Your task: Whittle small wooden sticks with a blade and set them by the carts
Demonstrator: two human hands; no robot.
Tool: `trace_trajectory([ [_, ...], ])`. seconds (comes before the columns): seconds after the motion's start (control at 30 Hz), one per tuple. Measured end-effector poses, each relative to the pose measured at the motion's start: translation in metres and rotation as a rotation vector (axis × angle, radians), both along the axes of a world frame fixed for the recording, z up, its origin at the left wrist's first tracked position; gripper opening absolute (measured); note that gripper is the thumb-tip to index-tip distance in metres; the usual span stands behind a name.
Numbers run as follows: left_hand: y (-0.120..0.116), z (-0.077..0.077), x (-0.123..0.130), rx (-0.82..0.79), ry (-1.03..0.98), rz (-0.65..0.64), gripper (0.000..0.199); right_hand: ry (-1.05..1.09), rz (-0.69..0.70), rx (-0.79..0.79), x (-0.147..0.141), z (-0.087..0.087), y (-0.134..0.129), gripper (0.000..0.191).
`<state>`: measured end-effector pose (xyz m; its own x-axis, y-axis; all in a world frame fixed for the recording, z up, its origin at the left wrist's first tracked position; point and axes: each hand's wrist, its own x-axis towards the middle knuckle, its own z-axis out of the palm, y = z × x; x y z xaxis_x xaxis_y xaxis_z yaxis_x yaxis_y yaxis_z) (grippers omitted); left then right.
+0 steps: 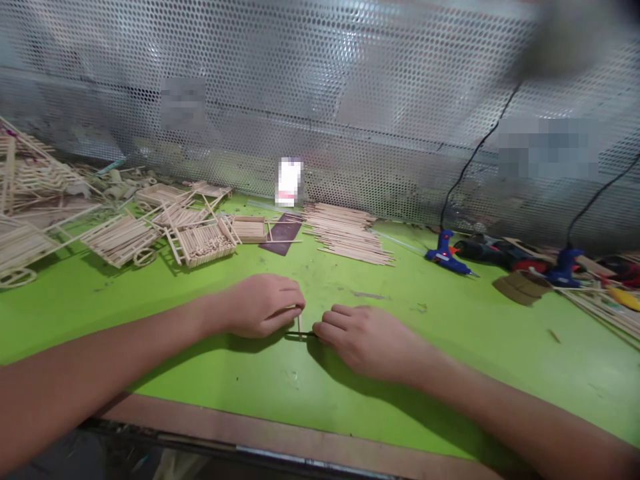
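Off to the left, stick-built wooden carts (30, 247) with round wheels sit heaped on the green worktable (450, 347), a slatted wooden cart (203, 245) closest to my hands. My left hand (263, 307) curls over with its fingers pressed together, their fingertips (296, 300) right at a thin upright wooden stick (300, 325), which crosses a thin dark rod (301, 334) between my hands, low over the tabletop. My right hand (367, 341) faces it from the other side, fingers close together, at the rod's end. I can't tell whether either hand pinches anything. Farther right lie a dark sheet (283, 233), a loose pile of wooden sticks (345, 233), and two blue hot glue guns (445, 253).
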<state>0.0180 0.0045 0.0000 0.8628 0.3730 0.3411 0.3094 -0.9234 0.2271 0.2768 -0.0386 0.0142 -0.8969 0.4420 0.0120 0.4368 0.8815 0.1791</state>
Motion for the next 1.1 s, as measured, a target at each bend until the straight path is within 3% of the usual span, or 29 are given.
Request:
trace_trajectory([
  [0.13, -0.008, 0.0, 0.003, 0.19, 0.106, -0.107, 0.022, -0.017, -0.02, -0.029, -0.001, 0.002, -0.001, 0.012],
  [0.23, -0.011, -0.005, 0.007, 0.243, 0.124, -0.117, 0.019, -0.002, -0.034, -0.056, 0.0, 0.003, -0.001, 0.013],
  [0.63, -0.013, -0.004, 0.015, 0.17, 0.11, -0.111, 0.021, 0.065, -0.035, -0.092, 0.009, -0.007, 0.003, 0.013],
  [1.1, -0.017, -0.004, -0.019, 0.145, 0.141, -0.052, 0.023, 0.142, -0.011, -0.1, -0.023, -0.014, 0.005, 0.011],
])
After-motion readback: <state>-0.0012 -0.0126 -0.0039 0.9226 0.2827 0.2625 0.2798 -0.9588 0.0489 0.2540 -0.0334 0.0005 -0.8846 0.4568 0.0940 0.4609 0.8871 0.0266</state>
